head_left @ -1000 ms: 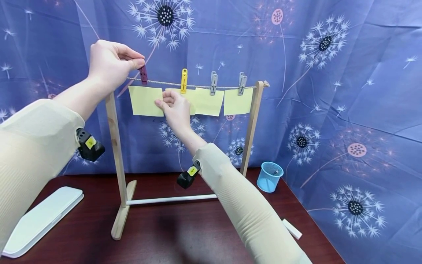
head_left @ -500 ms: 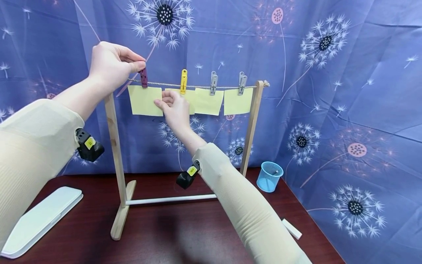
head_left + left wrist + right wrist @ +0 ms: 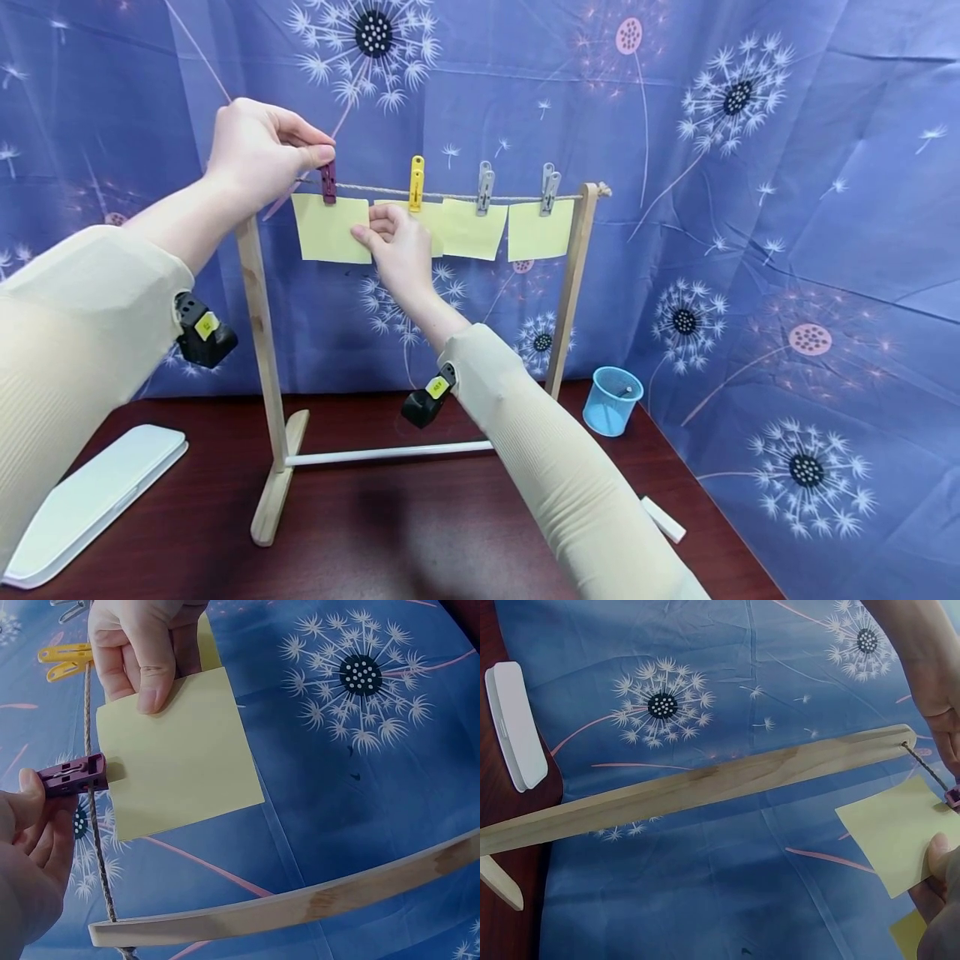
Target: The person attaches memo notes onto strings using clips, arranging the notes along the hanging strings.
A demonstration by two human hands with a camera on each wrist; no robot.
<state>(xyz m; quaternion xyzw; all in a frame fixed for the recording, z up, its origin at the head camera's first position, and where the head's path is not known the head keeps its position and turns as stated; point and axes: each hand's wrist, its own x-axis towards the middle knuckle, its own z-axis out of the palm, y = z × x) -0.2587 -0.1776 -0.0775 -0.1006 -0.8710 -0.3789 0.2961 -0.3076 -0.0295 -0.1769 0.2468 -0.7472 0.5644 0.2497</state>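
My left hand (image 3: 258, 154) pinches the upper end of a purple clothespin (image 3: 328, 182) between thumb and fingers. The clothespin stands across the rope (image 3: 88, 720), its lower end overlapping the top edge of a yellow paper note (image 3: 326, 233). At that note's right edge, my right hand (image 3: 405, 254) pinches the paper, thumb in front, as the left wrist view also shows. Behind the right hand hangs another yellow note, partly hidden, under a yellow clothespin (image 3: 416, 185). Farther right, two grey clothespins (image 3: 485, 190) hold two more notes (image 3: 538, 233) on the rope.
Wooden posts (image 3: 260, 317) carry the rope, and a white bar (image 3: 390, 454) joins them low down. On the dark table (image 3: 337, 533) are a white case (image 3: 97, 500), a blue mesh cup (image 3: 611, 408) and a small white block (image 3: 663, 518). Patterned blue cloth hangs behind.
My left hand has come down slightly, bringing the purple clothespin from above the note to over its top edge. My right hand keeps its pinch on the note, nearly still.
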